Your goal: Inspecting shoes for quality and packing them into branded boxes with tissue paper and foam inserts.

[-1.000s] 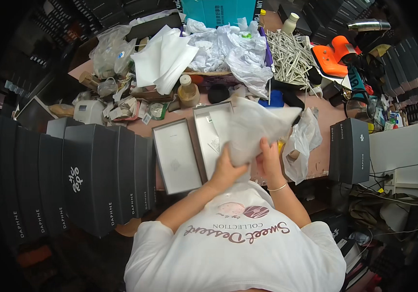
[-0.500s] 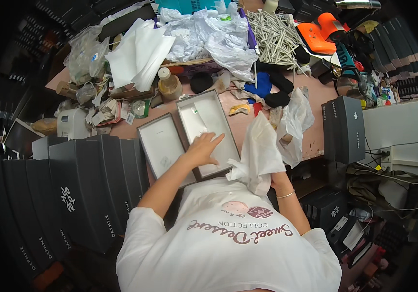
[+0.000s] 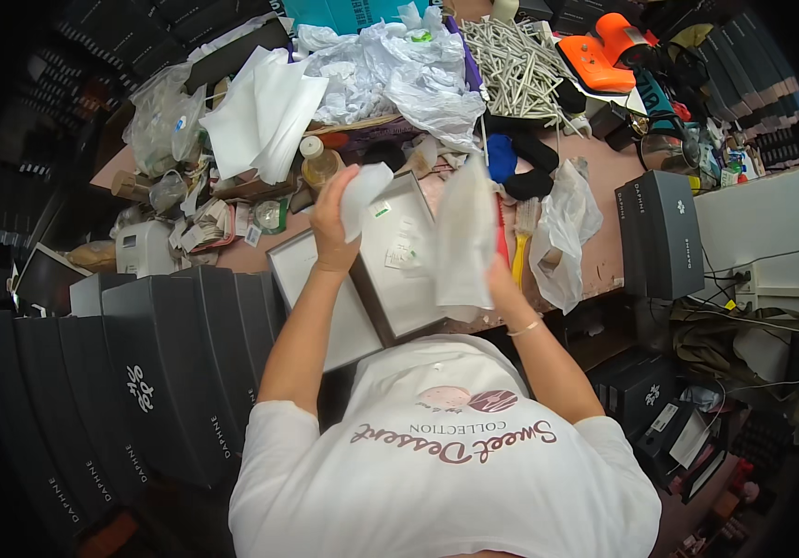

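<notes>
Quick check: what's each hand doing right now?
Left hand: closed on a small white packet, above the open box.
Right hand: closed on a translucent bag.

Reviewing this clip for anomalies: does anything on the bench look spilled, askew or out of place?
Nothing looks spilled or broken. The bench is heavily cluttered: crumpled plastic bags, loose white sheets and a heap of pale sticks crowd behind the open box. Left hand and right hand each hold a pale wrapper.

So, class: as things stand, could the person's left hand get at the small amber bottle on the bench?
Probably yes. The left hand is right beside the amber bottle with nothing between them, but it already grips a white sheet, so its fingers aren't free.
</notes>
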Demonstrator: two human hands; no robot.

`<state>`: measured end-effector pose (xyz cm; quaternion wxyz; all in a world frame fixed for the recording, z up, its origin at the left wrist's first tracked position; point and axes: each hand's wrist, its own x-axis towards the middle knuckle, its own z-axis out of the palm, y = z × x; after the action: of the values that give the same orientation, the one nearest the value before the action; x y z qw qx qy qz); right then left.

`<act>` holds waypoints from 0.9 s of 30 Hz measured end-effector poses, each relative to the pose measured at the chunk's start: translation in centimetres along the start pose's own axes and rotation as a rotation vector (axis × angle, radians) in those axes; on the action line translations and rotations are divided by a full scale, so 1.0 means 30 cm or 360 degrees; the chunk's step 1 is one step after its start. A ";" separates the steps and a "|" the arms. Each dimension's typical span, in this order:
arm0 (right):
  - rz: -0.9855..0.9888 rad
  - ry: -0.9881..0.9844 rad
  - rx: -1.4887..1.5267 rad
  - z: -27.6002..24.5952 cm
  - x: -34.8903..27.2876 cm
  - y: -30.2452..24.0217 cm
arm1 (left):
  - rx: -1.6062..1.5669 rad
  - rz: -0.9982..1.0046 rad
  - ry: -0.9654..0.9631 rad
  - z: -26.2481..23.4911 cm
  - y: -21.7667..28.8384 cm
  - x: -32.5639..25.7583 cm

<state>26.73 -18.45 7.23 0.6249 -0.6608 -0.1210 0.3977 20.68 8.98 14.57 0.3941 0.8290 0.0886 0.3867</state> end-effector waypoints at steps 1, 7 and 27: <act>-0.0036 -0.0182 -0.0397 0.104 0.047 -0.049 | 0.0040 0.0085 0.0070 -0.024 0.032 0.025; -0.0496 -0.0276 -0.2055 0.293 0.102 0.168 | 0.0491 0.0362 -0.0614 0.070 0.027 -0.074; -0.0521 -0.0296 -0.2447 0.199 -0.047 0.143 | 0.1004 0.0062 -0.2574 0.148 -0.192 -0.160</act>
<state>20.32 -15.84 4.38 0.0309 -0.8452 -0.5093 0.1593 21.46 8.10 5.94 0.0811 0.9215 -0.1299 -0.3571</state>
